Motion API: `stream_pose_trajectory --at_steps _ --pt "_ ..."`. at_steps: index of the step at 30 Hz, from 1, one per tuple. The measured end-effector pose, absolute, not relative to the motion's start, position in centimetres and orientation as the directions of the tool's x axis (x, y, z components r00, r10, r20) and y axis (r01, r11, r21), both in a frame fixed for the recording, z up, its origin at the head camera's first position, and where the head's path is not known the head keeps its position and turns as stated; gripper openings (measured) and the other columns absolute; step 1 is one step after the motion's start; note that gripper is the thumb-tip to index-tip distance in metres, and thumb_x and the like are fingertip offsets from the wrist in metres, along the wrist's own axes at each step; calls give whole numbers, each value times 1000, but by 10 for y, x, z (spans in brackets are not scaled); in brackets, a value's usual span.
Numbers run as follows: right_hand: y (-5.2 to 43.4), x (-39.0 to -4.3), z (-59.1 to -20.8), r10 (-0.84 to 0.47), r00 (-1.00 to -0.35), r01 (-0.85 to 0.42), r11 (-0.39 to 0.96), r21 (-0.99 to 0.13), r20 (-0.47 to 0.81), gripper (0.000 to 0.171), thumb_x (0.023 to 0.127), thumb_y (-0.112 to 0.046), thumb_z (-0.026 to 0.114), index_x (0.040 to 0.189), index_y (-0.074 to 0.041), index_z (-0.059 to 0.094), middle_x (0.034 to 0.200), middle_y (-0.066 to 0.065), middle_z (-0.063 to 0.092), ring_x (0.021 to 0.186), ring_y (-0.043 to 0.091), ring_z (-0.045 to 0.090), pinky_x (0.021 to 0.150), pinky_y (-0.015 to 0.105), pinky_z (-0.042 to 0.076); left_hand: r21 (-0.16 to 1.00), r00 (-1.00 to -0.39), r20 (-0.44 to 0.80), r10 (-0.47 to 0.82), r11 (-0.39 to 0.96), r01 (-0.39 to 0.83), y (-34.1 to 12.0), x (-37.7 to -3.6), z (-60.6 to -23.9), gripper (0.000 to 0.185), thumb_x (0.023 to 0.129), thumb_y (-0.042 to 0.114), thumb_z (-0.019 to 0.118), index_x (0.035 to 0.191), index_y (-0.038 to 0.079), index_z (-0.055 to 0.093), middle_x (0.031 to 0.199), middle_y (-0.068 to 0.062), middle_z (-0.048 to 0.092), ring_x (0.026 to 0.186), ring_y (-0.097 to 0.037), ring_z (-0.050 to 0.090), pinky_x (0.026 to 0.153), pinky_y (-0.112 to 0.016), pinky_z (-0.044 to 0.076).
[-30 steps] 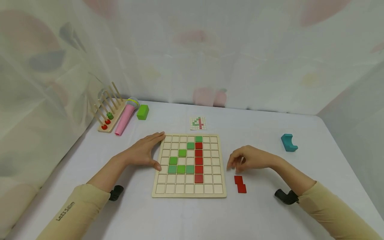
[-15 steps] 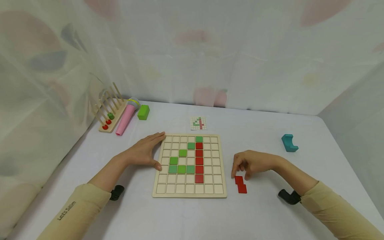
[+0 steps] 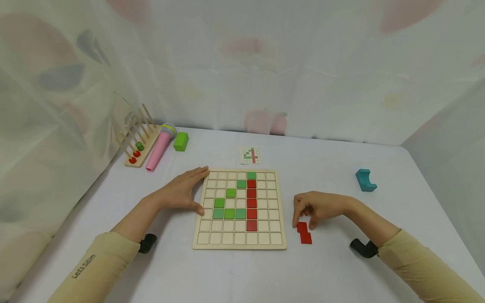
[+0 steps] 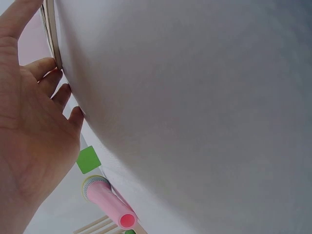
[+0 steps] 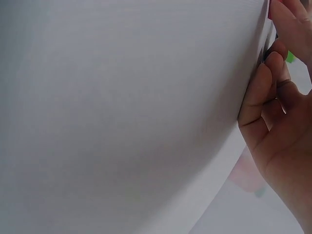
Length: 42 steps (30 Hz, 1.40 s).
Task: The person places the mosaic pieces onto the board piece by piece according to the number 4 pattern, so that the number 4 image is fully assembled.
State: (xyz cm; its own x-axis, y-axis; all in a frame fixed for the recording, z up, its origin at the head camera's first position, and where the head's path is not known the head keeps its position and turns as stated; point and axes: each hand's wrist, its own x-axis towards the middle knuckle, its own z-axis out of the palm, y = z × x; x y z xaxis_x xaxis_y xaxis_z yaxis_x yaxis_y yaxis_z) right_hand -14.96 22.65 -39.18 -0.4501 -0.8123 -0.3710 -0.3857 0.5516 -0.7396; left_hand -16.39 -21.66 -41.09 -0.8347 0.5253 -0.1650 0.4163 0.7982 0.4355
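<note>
A square wooden grid board (image 3: 227, 245) lies mid-table with several green tiles (image 3: 230, 192) and a column of red tiles (image 3: 251, 203) set in its cells. My left hand (image 3: 181, 189) rests along the board's left edge, thumb and fingers spread, fingertips at the far-left corner. Right of the board, two loose red tiles lie offset and touching. My right hand (image 3: 317, 207) bends down over the farther red tile (image 3: 302, 227), finger and thumb at its opposite sides, pinching it on the table. The nearer red tile (image 3: 306, 238) is uncovered. In the right wrist view, the thumb (image 5: 292, 29) meets a red edge.
A small pattern card (image 3: 251, 155) lies behind the board. At the back left are a pegged wooden stand (image 3: 141, 156), a pink toy microphone (image 3: 158, 151) and a green block (image 3: 181, 142). A teal curved block (image 3: 365, 181) sits far right. Patterned cloth (image 3: 265, 67) hangs behind.
My right hand has come down and nearer, from beside the board's right edge onto the farther loose red tile. My left hand stays at the board's edge.
</note>
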Motion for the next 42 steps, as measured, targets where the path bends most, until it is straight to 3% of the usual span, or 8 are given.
stream_pose_trajectory --at_steps 12,29,35,42 --pt "227 -150 -392 -812 -457 -407 554 -727 -363 26 78 -12 82 97 -30 77 96 -3 61 85 11 55 71 18 49 430 -835 -167 524 801 417 -218 -165 -414 131 54 63 87 157 7 26 167 -9 22 154 -35 21 123 -59 23" --pt "220 -152 -385 -724 -572 -313 627 -713 -385 13 78 -8 78 82 -15 67 73 -3 63 63 7 54 60 20 47 426 -836 -163 524 802 419 -218 -165 -414 132 54 63 87 156 7 26 166 -9 22 154 -35 21 122 -59 23" --pt "217 -154 -382 -746 -557 -331 603 -726 -365 9 84 -9 73 89 -17 70 79 -4 67 71 7 58 68 22 53 426 -835 -164 526 801 421 -218 -164 -412 131 54 63 87 156 7 27 166 -9 23 154 -36 21 122 -60 24" --pt "203 -152 -377 -762 -556 -334 571 -750 -332 12 87 -12 71 98 -18 73 80 -6 68 74 7 60 70 22 54 431 -834 -166 526 800 418 -217 -164 -410 131 55 62 87 156 6 26 166 -10 23 154 -36 21 122 -60 23"
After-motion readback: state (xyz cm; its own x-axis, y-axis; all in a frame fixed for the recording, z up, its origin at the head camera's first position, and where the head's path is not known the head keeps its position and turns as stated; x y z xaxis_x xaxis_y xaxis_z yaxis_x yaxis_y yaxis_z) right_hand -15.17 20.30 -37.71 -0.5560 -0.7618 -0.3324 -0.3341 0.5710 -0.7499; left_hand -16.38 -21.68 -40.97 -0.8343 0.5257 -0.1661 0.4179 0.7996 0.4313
